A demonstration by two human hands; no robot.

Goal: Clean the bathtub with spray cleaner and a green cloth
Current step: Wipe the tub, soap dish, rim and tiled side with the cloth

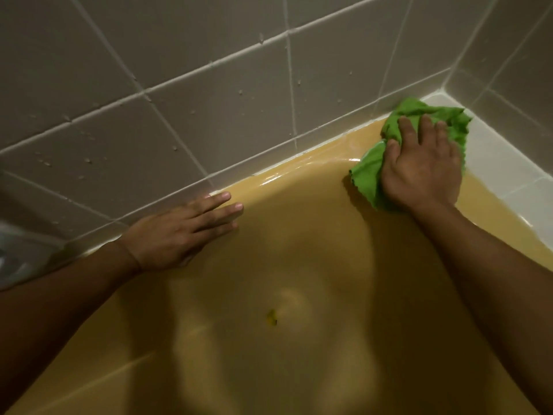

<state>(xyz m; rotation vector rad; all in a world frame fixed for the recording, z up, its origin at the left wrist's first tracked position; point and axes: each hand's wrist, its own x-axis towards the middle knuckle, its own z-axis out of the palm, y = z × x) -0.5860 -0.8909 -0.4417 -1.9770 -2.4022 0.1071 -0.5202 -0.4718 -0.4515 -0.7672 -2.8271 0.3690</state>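
Note:
The yellow bathtub (299,259) fills the lower part of the view, its far rim running along the tiled wall. My right hand (425,163) presses a crumpled green cloth (371,172) onto the tub's rim at the far right corner, fingers spread over the fabric. My left hand (182,232) lies flat on the tub's rim against the wall, fingers straight and together, holding nothing. A small dark yellowish speck (271,317) sits on the tub floor. No spray bottle is in sight.
Grey wall tiles (149,70) with water droplets rise behind the tub. A white tiled ledge (508,163) borders the tub at the right corner. A blurred grey object (12,253) shows at the left edge.

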